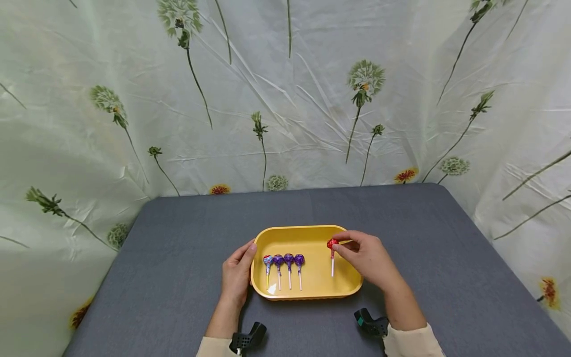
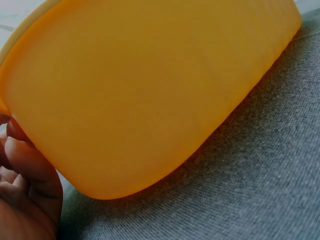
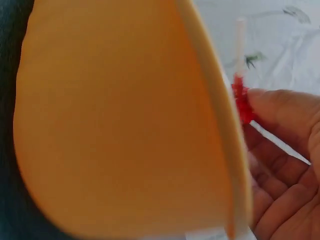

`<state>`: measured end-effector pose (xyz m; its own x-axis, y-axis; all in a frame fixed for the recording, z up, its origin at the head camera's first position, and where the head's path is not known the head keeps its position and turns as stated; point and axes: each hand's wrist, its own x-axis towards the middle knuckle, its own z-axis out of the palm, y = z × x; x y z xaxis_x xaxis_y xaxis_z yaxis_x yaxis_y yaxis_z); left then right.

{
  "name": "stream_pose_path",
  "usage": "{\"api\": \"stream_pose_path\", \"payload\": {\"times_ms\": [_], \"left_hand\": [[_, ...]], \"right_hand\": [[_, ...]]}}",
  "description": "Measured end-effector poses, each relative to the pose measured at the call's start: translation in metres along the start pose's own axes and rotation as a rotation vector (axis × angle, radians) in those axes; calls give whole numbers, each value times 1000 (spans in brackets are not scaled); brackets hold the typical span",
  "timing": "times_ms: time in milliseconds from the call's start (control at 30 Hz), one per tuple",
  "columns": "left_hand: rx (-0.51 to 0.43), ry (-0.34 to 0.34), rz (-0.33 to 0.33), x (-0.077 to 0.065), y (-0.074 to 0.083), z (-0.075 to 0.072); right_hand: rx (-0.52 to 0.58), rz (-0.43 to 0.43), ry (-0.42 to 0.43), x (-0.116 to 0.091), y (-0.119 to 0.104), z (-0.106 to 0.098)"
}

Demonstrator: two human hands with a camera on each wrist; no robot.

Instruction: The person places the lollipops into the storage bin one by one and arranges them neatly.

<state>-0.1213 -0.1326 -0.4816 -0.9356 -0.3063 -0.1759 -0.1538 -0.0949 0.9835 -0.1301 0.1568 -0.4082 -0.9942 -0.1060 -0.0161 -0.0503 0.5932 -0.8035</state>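
A red-wrapped lollipop (image 1: 332,244) with a white stick hangs over the right part of a yellow tray (image 1: 312,292). My right hand (image 1: 363,255) pinches its red head between thumb and fingers; the right wrist view shows the red lollipop (image 3: 242,100) above the tray's rim. At the tray's left end my left hand (image 1: 237,272) grips the rim, thumb on top; in the left wrist view its curled fingers (image 2: 32,165) touch the outer wall. Inside the tray, a light-blue lollipop (image 1: 268,261) with a yellow stick lies left of three purple lollipops (image 1: 289,260) in a row.
The tray stands on a table with a dark grey cloth (image 1: 200,233). Behind it hangs a pale curtain (image 1: 303,99) printed with dandelions. Each wrist wears a black camera mount, the left mount (image 1: 248,337) and the right mount (image 1: 371,323).
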Motion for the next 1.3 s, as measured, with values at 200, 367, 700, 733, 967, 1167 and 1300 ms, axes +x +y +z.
{"api": "stream_pose_path", "payload": {"times_ms": [200,367,700,733,967,1167,1300], "left_hand": [[-7,-5,0,-1,1,0],[-7,-10,3,-1,1,0],[-14,-3,-16,0,1,1],[-17,0,-15,0,1,1],[-10,4,-8,0,2,1],[-14,9,-16,-1,2,1],[-20,7,-13,0,1,1]], "right_hand": [[-101,-7,-80,12,-12,25],[-112,10,-116,20,-12,41],[-178,2,-130,26,-5,55],[-188,-8,-132,26,-5,56],[-210,-19,-146,28,-5,58],[-198,-8,-160,27,-5,59],[-191,1,-167,26,-5,59]]}}
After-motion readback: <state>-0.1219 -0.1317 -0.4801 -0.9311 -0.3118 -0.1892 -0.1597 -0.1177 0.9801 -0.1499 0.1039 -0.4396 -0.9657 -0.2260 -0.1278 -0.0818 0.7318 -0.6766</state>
